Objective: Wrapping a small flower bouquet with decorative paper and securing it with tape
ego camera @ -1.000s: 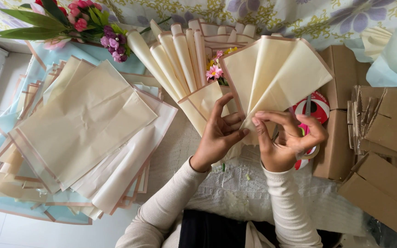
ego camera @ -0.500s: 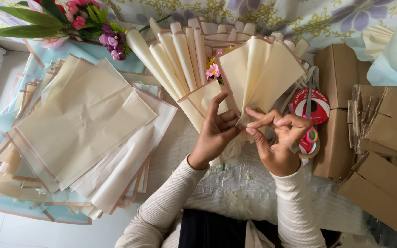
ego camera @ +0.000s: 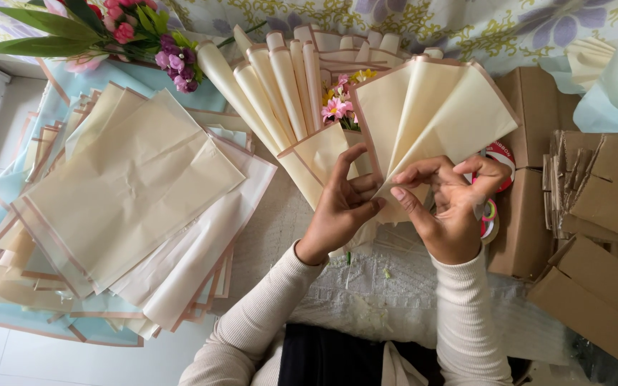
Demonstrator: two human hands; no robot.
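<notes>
**Ana:** Head view first: where does the folded paper fan sit?

**Ben:** Above the two hands, just right of the small flower bunch, which I'll use as the landmark. Its folds spread up and outward and gather to a narrow point low down, just below and right of the flowers.

**Ana:** How would you expect it to handle?

**Ben:** Very light, I'd judge, and thin. It looks stiff enough along the creases to hold its pleats, but it would crumple or crease wrongly if squeezed. Smooth, so maybe a bit slippery. The sensible place to hold it is that gathered bottom point, where the pleats meet.

**Ana:** And that's where the hands are?

**Ben:** Yes. The left hand is below the flowers, fingers pointing up, thumb and fingers closed on the fan's lower left edge. The right hand, lower right of the flowers, has thumb and forefinger pinched together on the gathered point, the other fingers curled loosely.

**Ana:** Wrists?

**Ben:** Both forearms come up from the bottom in cream sleeves, converging towards the fan.

**Ana:** Anything else nearby?

**Ben:** Rolled paper cones just left of the flowers, a stack of flat sheets farther left, cardboard boxes well to the right.
</notes>
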